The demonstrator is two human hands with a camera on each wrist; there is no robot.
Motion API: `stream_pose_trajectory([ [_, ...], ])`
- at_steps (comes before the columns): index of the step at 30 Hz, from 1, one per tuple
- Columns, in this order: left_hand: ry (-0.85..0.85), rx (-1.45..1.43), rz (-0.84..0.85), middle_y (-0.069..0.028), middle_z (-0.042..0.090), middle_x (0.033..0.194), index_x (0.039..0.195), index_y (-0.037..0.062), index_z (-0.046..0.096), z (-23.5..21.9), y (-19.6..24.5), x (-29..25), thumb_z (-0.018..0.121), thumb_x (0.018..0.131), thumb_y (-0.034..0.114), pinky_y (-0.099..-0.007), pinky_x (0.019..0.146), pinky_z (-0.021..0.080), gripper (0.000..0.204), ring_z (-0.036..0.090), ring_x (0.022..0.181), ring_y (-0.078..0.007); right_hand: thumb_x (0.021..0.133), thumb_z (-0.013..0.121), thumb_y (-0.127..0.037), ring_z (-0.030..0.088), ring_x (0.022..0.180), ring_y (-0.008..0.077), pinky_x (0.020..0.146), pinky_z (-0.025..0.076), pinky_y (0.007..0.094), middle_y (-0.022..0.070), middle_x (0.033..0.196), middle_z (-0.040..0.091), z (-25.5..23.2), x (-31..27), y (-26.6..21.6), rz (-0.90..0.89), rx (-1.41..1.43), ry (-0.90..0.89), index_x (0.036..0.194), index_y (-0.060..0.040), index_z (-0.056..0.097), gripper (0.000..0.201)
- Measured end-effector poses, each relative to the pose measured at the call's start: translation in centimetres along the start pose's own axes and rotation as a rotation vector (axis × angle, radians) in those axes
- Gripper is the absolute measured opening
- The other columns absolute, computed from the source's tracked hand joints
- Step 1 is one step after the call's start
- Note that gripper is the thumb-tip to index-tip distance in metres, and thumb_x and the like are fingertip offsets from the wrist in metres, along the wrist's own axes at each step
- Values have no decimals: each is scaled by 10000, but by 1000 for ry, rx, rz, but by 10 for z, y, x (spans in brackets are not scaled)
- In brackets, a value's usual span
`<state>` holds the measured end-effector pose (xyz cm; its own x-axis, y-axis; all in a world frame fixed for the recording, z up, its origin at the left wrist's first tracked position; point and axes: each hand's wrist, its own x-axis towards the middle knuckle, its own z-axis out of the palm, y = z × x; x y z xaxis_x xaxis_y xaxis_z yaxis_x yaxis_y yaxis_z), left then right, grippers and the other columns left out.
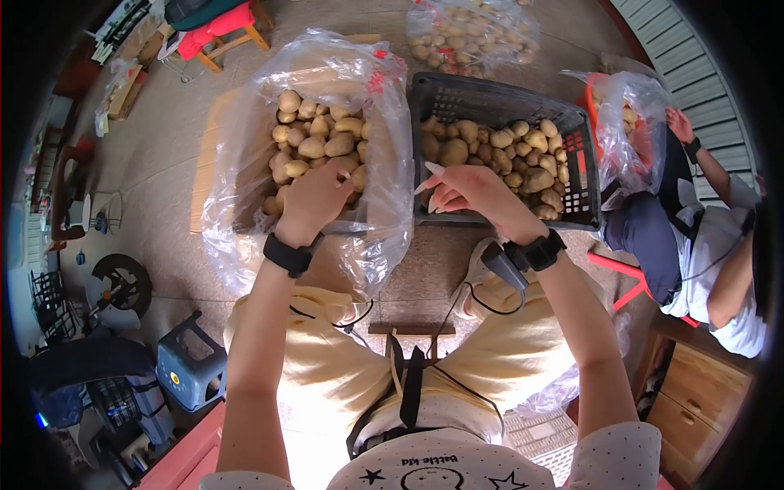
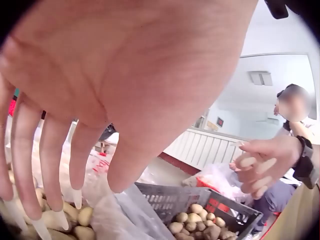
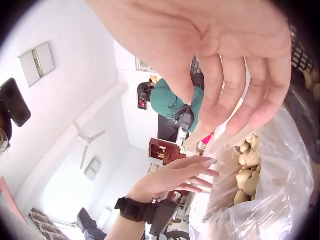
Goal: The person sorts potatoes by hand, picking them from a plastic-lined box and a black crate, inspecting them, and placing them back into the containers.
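Observation:
My left hand (image 1: pixel 314 200) hovers over the near part of a box lined with a clear plastic bag (image 1: pixel 389 155), which holds many potatoes (image 1: pixel 311 147). In the left wrist view its long-nailed fingers (image 2: pixel 52 135) point down, spread and fairly straight, with nothing gripped. Over the near left corner of a black crate (image 1: pixel 506 91) is my right hand (image 1: pixel 486 196). That crate holds more potatoes (image 1: pixel 535 180). The right wrist view shows the right hand's fingers (image 3: pixel 230 90) loosely bent, the palm bare. Box and crate stand side by side on the floor.
Behind the crate lies a clear bag of potatoes (image 1: pixel 474 37). To the right, a seated person (image 1: pixel 694 237) reaches toward a bagged orange container (image 1: pixel 592 114). A blue stool (image 1: pixel 192 359) stands at the left, a wooden cabinet (image 1: pixel 702 392) at the lower right.

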<state>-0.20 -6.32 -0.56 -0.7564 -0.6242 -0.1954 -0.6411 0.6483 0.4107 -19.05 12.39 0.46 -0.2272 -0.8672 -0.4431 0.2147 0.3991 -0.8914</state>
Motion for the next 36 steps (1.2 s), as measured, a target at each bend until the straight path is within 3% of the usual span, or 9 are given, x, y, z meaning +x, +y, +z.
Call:
stream_pose_trajectory([
  [5,32,-26,106,-111,686,826,964,74,642,9,17,-7,558,870,299,-412,704,506,259,647,792,-319,944,521,-318,621,771,116,692,498,235,47,829,669,-58,23,15,-116,-143,235,993,-2,666,351],
  [7,59,-126,161,-105,687,828,969,61,639,6,23,-8,562,869,260,-398,701,505,235,650,782,-310,913,561,-324,641,745,145,663,497,256,75,763,670,-108,43,50,-328,-426,427,966,-9,671,339],
  [11,53,-213,144,-106,687,832,976,52,633,4,32,-9,564,868,231,-386,697,500,220,651,772,-293,859,606,-340,672,722,200,634,517,300,69,776,690,-174,41,92,-51,-964,651,918,-35,674,318],
  [12,34,-243,156,-107,685,834,979,47,625,4,33,-9,562,870,228,-382,694,498,221,652,764,-287,859,606,-340,672,722,200,634,517,300,69,776,690,-186,39,105,-48,-970,645,918,-35,674,318],
  [14,20,-277,162,-109,683,836,983,42,617,4,32,-8,561,871,225,-379,691,495,222,652,755,-281,858,606,-287,607,583,147,520,496,295,43,735,666,-210,36,129,420,-554,527,919,-54,656,246],
  [20,-15,-330,107,-112,671,865,996,46,594,0,36,-8,555,877,224,-380,681,489,218,644,737,-283,798,667,-293,632,594,161,488,504,289,64,739,666,-278,47,195,542,-808,520,990,-66,649,297],
  [25,-109,-361,63,-119,658,904,1087,39,594,-12,46,-10,571,891,186,-319,696,511,246,653,799,-228,740,706,-255,640,605,179,526,528,307,78,766,679,-269,67,202,377,-970,473,1075,-68,648,388],
  [33,-106,-335,62,-111,660,928,1120,51,589,-8,48,-13,573,892,194,-316,677,514,270,654,806,-223,683,766,-318,661,647,198,577,551,321,91,753,690,-288,114,261,724,-1076,310,815,-34,699,321],
  [36,-108,-349,75,-123,652,940,1108,48,579,-7,51,-12,559,890,205,-362,698,501,270,640,819,-268,688,758,-295,686,772,243,696,562,344,125,824,702,-278,120,257,756,-1197,308,886,-20,707,342],
])
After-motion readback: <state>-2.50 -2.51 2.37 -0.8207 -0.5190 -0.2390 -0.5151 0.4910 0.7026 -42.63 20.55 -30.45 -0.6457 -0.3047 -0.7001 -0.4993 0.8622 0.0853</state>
